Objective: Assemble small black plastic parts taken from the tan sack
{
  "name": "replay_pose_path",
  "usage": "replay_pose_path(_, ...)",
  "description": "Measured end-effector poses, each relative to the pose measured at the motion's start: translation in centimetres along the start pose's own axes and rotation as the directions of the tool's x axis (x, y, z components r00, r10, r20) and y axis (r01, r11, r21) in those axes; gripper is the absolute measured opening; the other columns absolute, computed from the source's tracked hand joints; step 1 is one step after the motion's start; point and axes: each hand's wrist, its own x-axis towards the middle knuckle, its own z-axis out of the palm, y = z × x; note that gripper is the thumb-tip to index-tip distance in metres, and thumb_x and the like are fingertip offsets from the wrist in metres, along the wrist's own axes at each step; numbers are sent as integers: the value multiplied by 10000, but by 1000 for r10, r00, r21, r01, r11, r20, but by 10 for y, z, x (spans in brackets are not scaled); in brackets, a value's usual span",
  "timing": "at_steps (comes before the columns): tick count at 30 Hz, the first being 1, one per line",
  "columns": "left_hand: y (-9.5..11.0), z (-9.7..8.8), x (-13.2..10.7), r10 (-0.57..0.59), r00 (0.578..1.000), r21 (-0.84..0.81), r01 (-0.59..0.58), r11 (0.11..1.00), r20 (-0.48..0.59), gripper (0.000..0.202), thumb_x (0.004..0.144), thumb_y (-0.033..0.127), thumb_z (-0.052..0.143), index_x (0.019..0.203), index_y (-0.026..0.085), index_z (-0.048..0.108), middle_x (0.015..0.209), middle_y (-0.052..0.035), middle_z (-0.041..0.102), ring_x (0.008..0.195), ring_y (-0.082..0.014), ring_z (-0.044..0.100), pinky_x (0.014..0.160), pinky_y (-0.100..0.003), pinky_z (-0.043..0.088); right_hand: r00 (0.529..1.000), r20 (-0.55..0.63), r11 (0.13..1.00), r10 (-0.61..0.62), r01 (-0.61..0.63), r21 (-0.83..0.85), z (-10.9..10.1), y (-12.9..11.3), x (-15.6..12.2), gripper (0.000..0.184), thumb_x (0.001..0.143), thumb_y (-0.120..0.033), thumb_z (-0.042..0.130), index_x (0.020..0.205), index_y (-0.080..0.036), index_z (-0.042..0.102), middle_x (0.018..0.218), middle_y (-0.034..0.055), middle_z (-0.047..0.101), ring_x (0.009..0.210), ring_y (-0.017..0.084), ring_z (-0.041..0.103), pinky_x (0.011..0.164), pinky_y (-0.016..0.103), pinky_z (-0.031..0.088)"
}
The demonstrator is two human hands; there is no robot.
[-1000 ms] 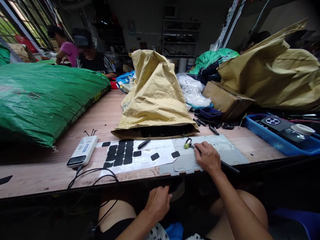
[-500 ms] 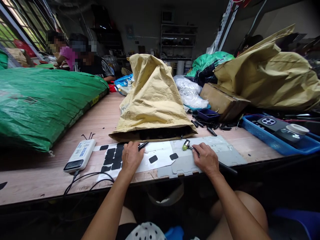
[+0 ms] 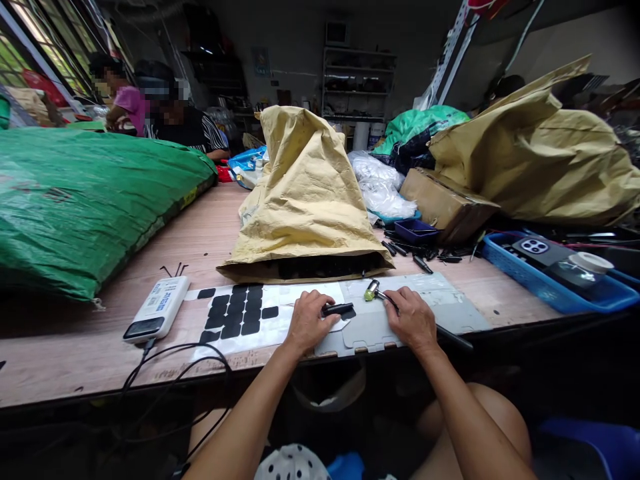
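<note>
From the head camera, your left hand is curled around a short black cylindrical part, pinched between thumb and fingers. The part's long axis runs left to right, nearly level, its free end pointing toward your right hand. It sits just above the grey flat metal plate, at that plate's left edge, where the white backing sheet with black rectangular pads meets it.

Your right hand is closed around the thin dark handle of a small hammer with a green-and-silver head. The head rests on the plate just right of the part's free end and slightly farther from you. So the part lies between your two hands, near the hammer head but not touching it.
</note>
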Motion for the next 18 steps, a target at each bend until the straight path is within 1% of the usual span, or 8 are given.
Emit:
replay_pose_path(3, -3, -2, 0, -10, 1000, -35, 10, 999, 10, 166, 793, 277, 761, 944, 235, 707, 914, -24, 664, 948, -231, 540, 861, -360, 417, 1000, 25, 1000, 2, -2, 25, -1, 2, 2, 226, 970, -281, 515, 1077, -224, 705, 931, 53, 632, 870, 207, 540, 764, 318, 379)
replay_pose_path(5, -3, -3, 0, -23, 1000, -43, 24, 999, 14, 132, 794, 270, 755, 913, 233, 710, 914, -22, 668, 945, -227, 539, 857, -357, 415, 999, 13, 996, 32, -33, 84, -5, -1, 5, 234, 974, -282, 498, 1073, -222, 702, 938, 56, 634, 876, 209, 560, 765, 317, 400)
replay_pose_path(7, -2, -3, 0, -36, 999, -48, 36, 998, 14, 123, 794, 262, 751, 907, 232, 715, 904, -20, 669, 936, -223, 540, 854, -355, 410, 996, -32, 979, 84, -77, 187, -12, -10, 7, 259, 986, -298, 477, 1110, -226, 692, 968, 61, 641, 888, 210, 589, 767, 314, 431)
replay_pose_path(9, -2, -2, 0, -36, 999, -54, 37, 998, 14, 126, 791, 259, 753, 910, 231, 722, 886, -16, 669, 929, -220, 541, 850, -352, 404, 991, -75, 940, 107, -76, 332, -22, -25, 8, 293, 1000, -312, 454, 1171, -227, 676, 1002, 70, 652, 917, 213, 620, 803, 319, 468)
replay_pose_path(11, -2, -2, 0, -42, 999, -61, 43, 997, 17, 127, 790, 264, 756, 911, 233, 728, 872, -13, 670, 921, -218, 542, 845, -350, 398, 994, -83, 882, 74, -26, 471, -32, -43, 8, 318, 1009, -308, 443, 1228, -225, 659, 1025, 79, 668, 961, 216, 639, 862, 327, 493)
replay_pose_path(13, -2, -2, 1, -55, 998, -70, 56, 996, 19, 122, 794, 273, 757, 907, 235, 736, 877, -12, 675, 917, -216, 542, 841, -350, 395, 998, -58, 834, 20, 15, 552, -41, -61, 6, 336, 1014, -288, 440, 1275, -229, 643, 1028, 76, 678, 967, 208, 651, 882, 323, 505)
replay_pose_path(15, -3, -2, 1, -63, 998, -77, 64, 995, 20, 124, 793, 279, 762, 907, 233, 743, 891, -14, 682, 916, -214, 543, 837, -349, 396, 999, -28, 824, -21, 33, 566, -46, -75, 2, 353, 1019, -274, 439, 1315, -246, 629, 1012, 64, 679, 939, 195, 658, 864, 307, 513)
replay_pose_path(18, -3, -1, 2, -56, 998, -78, 57, 995, 21, 130, 790, 281, 769, 908, 230, 748, 899, -18, 686, 922, -214, 546, 832, -349, 396, 999, -3, 850, -54, 47, 524, -46, -86, -5, 379, 1025, -261, 430, 1358, -268, 612, 976, 53, 666, 889, 183, 659, 828, 286, 517)
